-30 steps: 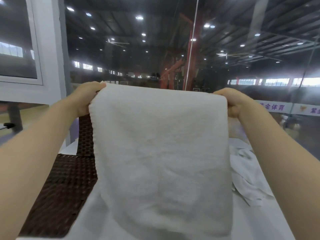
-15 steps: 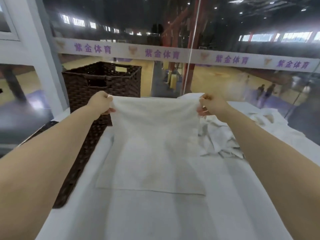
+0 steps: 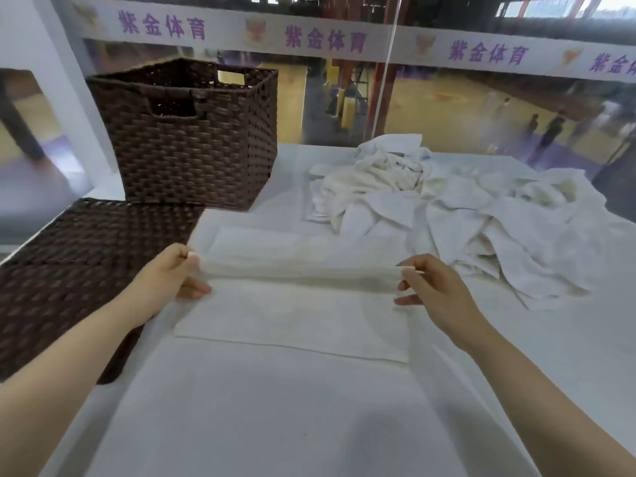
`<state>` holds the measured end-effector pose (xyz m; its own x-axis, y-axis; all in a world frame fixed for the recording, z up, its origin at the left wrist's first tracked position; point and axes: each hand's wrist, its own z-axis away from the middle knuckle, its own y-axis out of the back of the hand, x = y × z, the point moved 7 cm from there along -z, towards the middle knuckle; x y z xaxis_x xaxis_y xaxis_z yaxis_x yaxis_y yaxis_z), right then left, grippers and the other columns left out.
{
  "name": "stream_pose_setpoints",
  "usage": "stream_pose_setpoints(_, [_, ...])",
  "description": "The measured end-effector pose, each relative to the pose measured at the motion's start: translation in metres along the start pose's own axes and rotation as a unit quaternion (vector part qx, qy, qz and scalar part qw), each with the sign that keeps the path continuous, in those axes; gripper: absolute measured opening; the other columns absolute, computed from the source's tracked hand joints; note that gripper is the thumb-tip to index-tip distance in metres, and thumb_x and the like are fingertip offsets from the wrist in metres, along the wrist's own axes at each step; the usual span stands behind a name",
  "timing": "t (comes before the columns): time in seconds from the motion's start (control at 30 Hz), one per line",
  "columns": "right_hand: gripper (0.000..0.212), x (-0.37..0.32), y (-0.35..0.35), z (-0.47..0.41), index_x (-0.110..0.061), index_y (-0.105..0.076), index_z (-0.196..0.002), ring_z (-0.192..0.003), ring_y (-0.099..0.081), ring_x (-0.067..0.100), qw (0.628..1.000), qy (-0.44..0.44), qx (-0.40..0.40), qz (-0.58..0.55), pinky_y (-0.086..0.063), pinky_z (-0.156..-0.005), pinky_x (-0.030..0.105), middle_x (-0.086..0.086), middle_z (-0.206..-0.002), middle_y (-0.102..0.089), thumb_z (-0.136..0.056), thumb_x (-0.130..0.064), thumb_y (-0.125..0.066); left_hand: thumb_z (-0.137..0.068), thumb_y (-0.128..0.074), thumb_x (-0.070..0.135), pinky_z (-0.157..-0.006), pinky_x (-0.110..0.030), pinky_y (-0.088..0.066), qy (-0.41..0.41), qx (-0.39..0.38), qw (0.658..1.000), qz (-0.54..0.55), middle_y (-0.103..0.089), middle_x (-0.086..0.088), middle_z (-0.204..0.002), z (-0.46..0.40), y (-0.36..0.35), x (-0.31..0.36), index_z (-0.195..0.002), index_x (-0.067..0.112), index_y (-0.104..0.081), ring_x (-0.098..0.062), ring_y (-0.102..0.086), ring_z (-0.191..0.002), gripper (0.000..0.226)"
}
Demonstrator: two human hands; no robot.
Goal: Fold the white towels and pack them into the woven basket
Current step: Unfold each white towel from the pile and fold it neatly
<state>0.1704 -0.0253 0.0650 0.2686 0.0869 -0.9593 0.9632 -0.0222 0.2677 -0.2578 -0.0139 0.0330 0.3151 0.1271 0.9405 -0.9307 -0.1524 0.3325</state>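
A white towel (image 3: pixel 292 315) lies spread on the white table in front of me, its far part doubled back toward me. My left hand (image 3: pixel 172 275) pinches the left end of the raised fold. At the right end of the same fold, my right hand (image 3: pixel 430 287) pinches the cloth between thumb and fingers. A dark brown woven basket (image 3: pixel 192 139) stands upright at the back left, a little beyond the towel. A heap of crumpled white towels (image 3: pixel 457 204) lies at the back right.
A flat dark woven panel or lid (image 3: pixel 69 270) lies on the table's left side, under my left forearm. The white table surface (image 3: pixel 275 418) stretches toward me. Behind the table a glass wall shows a sports hall with a banner.
The towel, held up in front of me a second ago, has come down onto the table. Both hands have drawn its far edge back toward me, making a fold. The view has tilted downward.
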Motion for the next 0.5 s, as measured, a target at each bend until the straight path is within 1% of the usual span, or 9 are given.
stream_pose_setpoints(0.07, [0.013, 0.015, -0.008, 0.014, -0.006, -0.062, -0.096, -0.080, -0.061, 0.018, 1.000, -0.007, -0.007, -0.015, -0.061, -0.071, 0.040, 0.012, -0.084, -0.060, -0.099, -0.016, -0.054, -0.102, -0.047, 0.028, -0.061, -0.038, -0.058, 0.002, -0.019, 1.000, -0.013, -0.062, -0.016, -0.085, 0.007, -0.002, -0.010, -0.097, 0.012, -0.051, -0.033, -0.071, -0.075, 0.017])
stream_pose_setpoints(0.13, [0.013, 0.027, -0.011, 0.023, -0.013, -0.064, -0.093, -0.078, -0.060, 0.019, 1.000, -0.002, -0.017, -0.012, -0.061, -0.073, 0.038, 0.011, -0.083, -0.060, -0.099, -0.017, -0.054, -0.101, -0.046, 0.030, -0.068, -0.045, -0.057, -0.009, -0.037, 0.999, -0.021, -0.064, -0.017, -0.081, 0.011, -0.002, -0.011, -0.099, 0.010, -0.051, -0.037, -0.070, -0.079, 0.021])
stream_pose_setpoints(0.17, [0.014, 0.031, -0.012, 0.026, -0.016, -0.065, -0.091, -0.078, -0.060, 0.019, 1.000, 0.001, -0.022, -0.011, -0.060, -0.075, 0.037, 0.013, -0.084, -0.060, -0.099, -0.017, -0.053, -0.101, -0.045, 0.031, -0.072, -0.047, -0.058, -0.020, -0.051, 0.998, -0.022, -0.065, -0.018, -0.083, 0.012, -0.002, -0.008, -0.100, 0.009, -0.050, -0.037, -0.070, -0.081, 0.022])
stream_pose_setpoints(0.23, [0.018, 0.033, -0.011, 0.029, -0.017, -0.066, -0.088, -0.080, -0.059, 0.023, 0.999, 0.002, -0.035, -0.029, -0.059, -0.079, 0.037, 0.018, -0.092, -0.060, -0.099, -0.013, -0.053, -0.100, -0.044, 0.034, -0.078, -0.048, -0.058, -0.044, -0.089, 0.995, -0.021, -0.065, -0.020, -0.095, 0.015, -0.003, -0.004, -0.101, 0.007, -0.049, -0.035, -0.070, -0.087, 0.027])
stream_pose_setpoints(0.27, [0.020, 0.033, -0.011, 0.031, -0.017, -0.066, -0.085, -0.083, -0.059, 0.027, 0.998, 0.003, -0.043, -0.037, -0.058, -0.080, 0.034, 0.016, -0.096, -0.061, -0.099, -0.010, -0.053, -0.098, -0.046, 0.039, -0.080, -0.047, -0.058, -0.052, -0.109, 0.993, -0.014, -0.064, -0.020, -0.102, 0.017, -0.003, -0.002, -0.101, 0.007, -0.050, -0.035, -0.070, -0.090, 0.033])
stream_pose_setpoints(0.33, [0.021, 0.031, -0.010, 0.035, -0.013, -0.062, -0.078, -0.089, -0.061, 0.032, 0.998, 0.019, -0.063, -0.017, -0.052, -0.076, 0.027, 0.004, -0.099, -0.065, -0.095, -0.004, -0.056, -0.088, -0.056, 0.057, -0.081, -0.038, -0.059, -0.059, -0.145, 0.988, 0.008, -0.064, -0.014, -0.109, 0.022, -0.001, -0.003, -0.104, 0.007, -0.053, -0.033, -0.069, -0.097, 0.052])
stream_pose_setpoints(0.4, [0.017, 0.031, -0.008, 0.039, -0.007, -0.058, -0.077, -0.089, -0.059, 0.030, 0.995, 0.030, -0.088, 0.021, -0.045, -0.072, 0.029, -0.002, -0.098, -0.066, -0.092, 0.001, -0.058, -0.077, -0.063, 0.063, -0.086, -0.031, -0.056, -0.064, -0.176, 0.982, 0.032, -0.064, -0.011, -0.111, 0.026, 0.001, -0.007, -0.107, 0.005, -0.054, -0.029, -0.068, -0.104, 0.066])
stream_pose_setpoints(0.43, [0.019, 0.031, -0.008, 0.042, -0.007, -0.057, -0.075, -0.087, -0.058, 0.028, 0.994, 0.034, -0.102, 0.025, -0.043, -0.072, 0.031, -0.002, -0.098, -0.066, -0.090, 0.004, -0.058, -0.078, -0.063, 0.059, -0.090, -0.029, -0.054, -0.071, -0.194, 0.978, 0.040, -0.063, -0.012, -0.113, 0.030, 0.002, -0.007, -0.107, 0.004, -0.054, -0.027, -0.066, -0.107, 0.063])
stream_pose_setpoints(0.5, [0.031, 0.026, -0.010, 0.048, -0.013, -0.055, -0.067, -0.085, -0.056, 0.022, 0.990, 0.045, -0.129, 0.020, -0.040, -0.071, 0.027, 0.002, -0.098, -0.066, -0.088, 0.010, -0.058, -0.083, -0.058, 0.049, -0.095, -0.024, -0.048, -0.100, -0.230, 0.968, 0.018, -0.061, -0.011, -0.112, 0.038, 0.001, -0.005, -0.101, 0.009, -0.057, -0.021, -0.061, -0.108, 0.044])
